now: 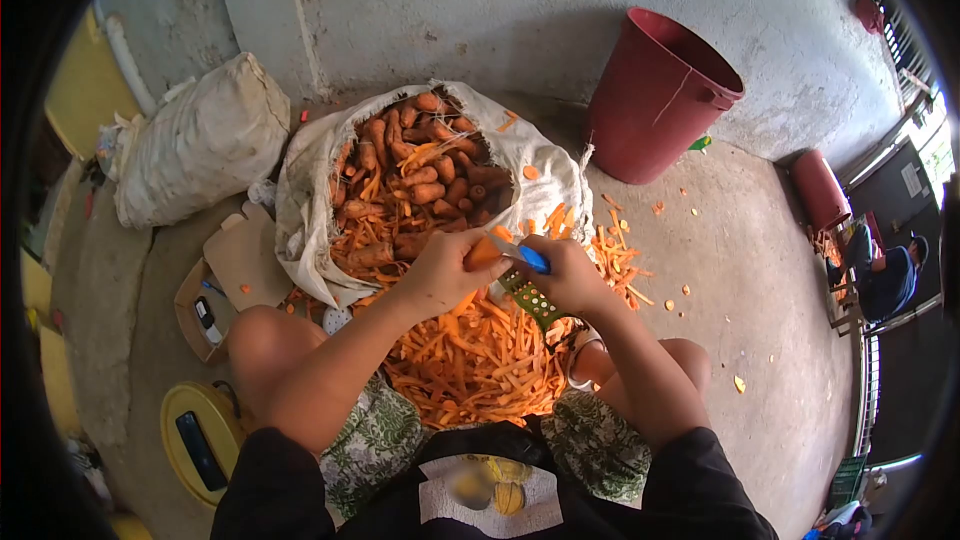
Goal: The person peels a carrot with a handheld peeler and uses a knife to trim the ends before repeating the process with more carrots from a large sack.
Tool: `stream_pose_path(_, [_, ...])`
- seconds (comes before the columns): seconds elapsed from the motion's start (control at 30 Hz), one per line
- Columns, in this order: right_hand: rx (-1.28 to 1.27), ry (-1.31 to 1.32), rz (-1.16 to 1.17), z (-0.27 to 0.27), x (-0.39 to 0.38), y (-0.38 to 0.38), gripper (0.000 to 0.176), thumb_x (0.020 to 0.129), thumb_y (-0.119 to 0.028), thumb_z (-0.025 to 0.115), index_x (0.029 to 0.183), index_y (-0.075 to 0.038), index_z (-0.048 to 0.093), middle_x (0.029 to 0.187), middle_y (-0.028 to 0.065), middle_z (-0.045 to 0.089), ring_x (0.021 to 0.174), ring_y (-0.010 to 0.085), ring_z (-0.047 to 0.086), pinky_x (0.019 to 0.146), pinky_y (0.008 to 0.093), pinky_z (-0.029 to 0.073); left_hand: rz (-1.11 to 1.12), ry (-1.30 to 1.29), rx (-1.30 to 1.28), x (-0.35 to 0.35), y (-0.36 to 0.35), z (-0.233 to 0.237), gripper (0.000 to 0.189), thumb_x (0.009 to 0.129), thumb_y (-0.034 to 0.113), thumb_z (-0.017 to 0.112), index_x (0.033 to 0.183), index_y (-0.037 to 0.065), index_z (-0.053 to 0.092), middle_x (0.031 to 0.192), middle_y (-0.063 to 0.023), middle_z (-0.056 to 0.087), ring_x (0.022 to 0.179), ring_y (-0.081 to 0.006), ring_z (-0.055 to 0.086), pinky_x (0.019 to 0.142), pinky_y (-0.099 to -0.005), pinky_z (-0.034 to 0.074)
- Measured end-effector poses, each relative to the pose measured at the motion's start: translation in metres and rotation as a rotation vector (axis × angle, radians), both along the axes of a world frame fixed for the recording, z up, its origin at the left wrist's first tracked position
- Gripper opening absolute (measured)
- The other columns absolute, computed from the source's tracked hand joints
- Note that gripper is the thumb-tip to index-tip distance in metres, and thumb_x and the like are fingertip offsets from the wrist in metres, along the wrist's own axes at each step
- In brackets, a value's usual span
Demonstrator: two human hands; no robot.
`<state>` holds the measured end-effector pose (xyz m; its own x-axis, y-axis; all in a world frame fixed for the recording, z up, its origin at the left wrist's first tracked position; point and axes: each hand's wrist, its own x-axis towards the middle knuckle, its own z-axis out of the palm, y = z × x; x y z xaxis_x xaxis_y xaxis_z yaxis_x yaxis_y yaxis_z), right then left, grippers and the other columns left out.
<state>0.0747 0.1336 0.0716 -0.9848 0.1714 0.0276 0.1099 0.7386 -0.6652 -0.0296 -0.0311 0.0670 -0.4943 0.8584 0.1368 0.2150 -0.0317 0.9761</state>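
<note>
My left hand (437, 275) is closed around a peeled orange carrot (484, 255). In my right hand (572, 278) is a knife with a blue handle (534, 259); its blade (507, 248) lies against the carrot's end. Just below the knife, a green piece with pale dots (533, 300) shows beside the right hand. Under both hands spreads a heap of orange carrot peelings (470, 365) between my legs. Beyond them, an open white sack (308, 202) holds many unpeeled carrots (420, 175), with strips of peel scattered over them.
A full white sack (205, 140) leans at the left wall. Near it lies an open cardboard box (190, 310). A phone (201, 451) rests on a yellow lid (178, 403). A tall red bin (650, 95) stands back right. Another person (890, 278) sits far right.
</note>
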Motion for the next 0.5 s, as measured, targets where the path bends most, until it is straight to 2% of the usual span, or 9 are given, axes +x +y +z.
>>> stream_pose_path(0.1, [-0.005,-0.008,0.024,-0.003,0.001,0.003,0.019,0.069,-0.011,0.057,0.087,-0.006,0.057,0.066,0.0159,0.057,0.065,0.0328,0.057,0.059,0.0389,0.043,-0.004,0.097,-0.037,-0.004,-0.001,-0.003,0.019,0.078,0.016,0.061,0.087,-0.001,0.059,0.057,-0.0051,0.057,0.051,-0.008,0.056,0.048,-0.0234,0.043])
stream_pose_path(0.17, [0.004,-0.031,0.026,0.0,0.003,0.002,0.019,0.068,-0.011,0.057,0.087,-0.006,0.057,0.066,0.0162,0.057,0.066,0.0329,0.057,0.06,0.0388,0.044,-0.059,0.164,-0.061,-0.005,-0.001,-0.001,0.018,0.082,0.012,0.057,0.093,-0.001,0.056,0.064,-0.0036,0.056,0.051,-0.0083,0.055,0.048,-0.0235,0.045])
stream_pose_path(0.3, [0.049,-0.001,0.056,0.002,0.004,0.003,0.017,0.07,-0.013,0.058,0.085,-0.006,0.058,0.067,0.0164,0.057,0.066,0.0333,0.057,0.061,0.0387,0.044,-0.125,0.145,-0.185,0.001,-0.004,0.015,0.021,0.078,0.015,0.062,0.09,-0.001,0.057,0.062,-0.0036,0.057,0.052,-0.009,0.055,0.049,-0.0249,0.045])
stream_pose_path(0.37, [-0.048,-0.155,-0.115,-0.004,-0.001,0.006,0.017,0.073,-0.018,0.058,0.085,-0.005,0.059,0.069,0.0163,0.059,0.067,0.0322,0.058,0.062,0.0382,0.044,-0.269,0.416,-0.105,0.006,-0.005,0.019,0.026,0.073,0.021,0.066,0.088,0.001,0.059,0.06,-0.0056,0.056,0.052,-0.0128,0.055,0.051,-0.0272,0.044])
stream_pose_path(0.4, [-0.048,-0.155,-0.118,-0.013,-0.005,0.012,0.017,0.073,-0.018,0.058,0.085,-0.005,0.059,0.069,0.0163,0.059,0.067,0.0322,0.058,0.062,0.0382,0.044,-0.37,0.461,-0.122,0.015,-0.005,0.023,0.031,0.07,0.027,0.069,0.087,0.003,0.058,0.063,-0.0082,0.056,0.055,-0.0188,0.055,0.053,-0.0295,0.043])
stream_pose_path(0.43, [-0.005,-0.182,-0.196,-0.028,-0.011,0.021,0.02,0.074,-0.022,0.057,0.085,-0.005,0.06,0.071,0.0163,0.059,0.068,0.0315,0.058,0.063,0.0379,0.045,-0.375,0.462,-0.121,0.023,-0.002,0.021,0.031,0.07,0.027,0.069,0.087,0.003,0.058,0.063,-0.0082,0.056,0.055,-0.0188,0.055,0.053,-0.0295,0.043])
stream_pose_path(0.5, [0.04,-0.206,-0.281,-0.045,-0.017,0.028,0.023,0.075,-0.026,0.057,0.085,-0.005,0.06,0.073,0.0163,0.06,0.07,0.0309,0.059,0.064,0.0377,0.045,-0.267,0.475,0.115,0.032,0.001,0.018,0.032,0.07,0.029,0.069,0.084,0.003,0.057,0.068,-0.0104,0.055,0.058,-0.0225,0.054,0.054,-0.0298,0.042])
